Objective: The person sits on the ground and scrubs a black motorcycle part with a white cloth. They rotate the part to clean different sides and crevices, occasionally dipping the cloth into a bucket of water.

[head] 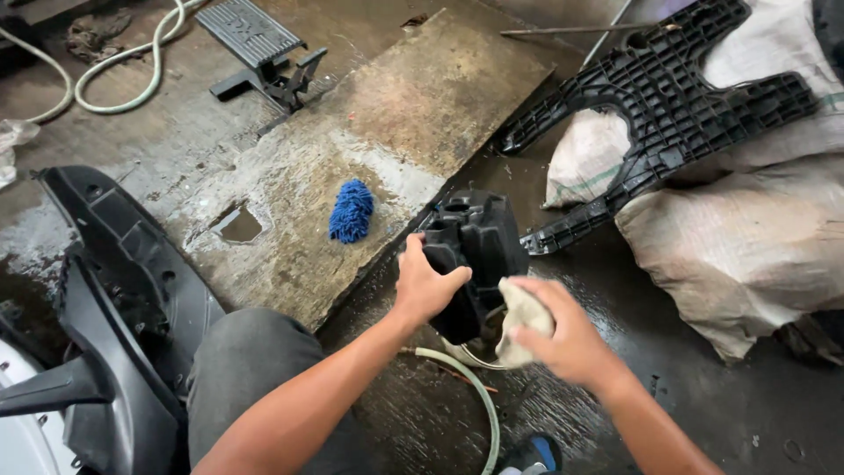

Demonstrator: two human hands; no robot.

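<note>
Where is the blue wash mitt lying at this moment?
In the head view the blue wash mitt lies centre-left on the wet slab, beside a small puddle and left of the black plastic part.

Head-worn view, steeply downward, close

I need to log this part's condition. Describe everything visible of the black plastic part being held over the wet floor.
The black plastic part is a boxy moulded housing with ribs, recesses and round openings on top; it looks like hard, slightly glossy plastic. It is held upright above the wet concrete floor, beside a large ribbed black panel. The left hand grips its left side, fingers wrapped onto the edge. The right hand presses a pale cloth against its lower right. Its underside is hidden.
</note>
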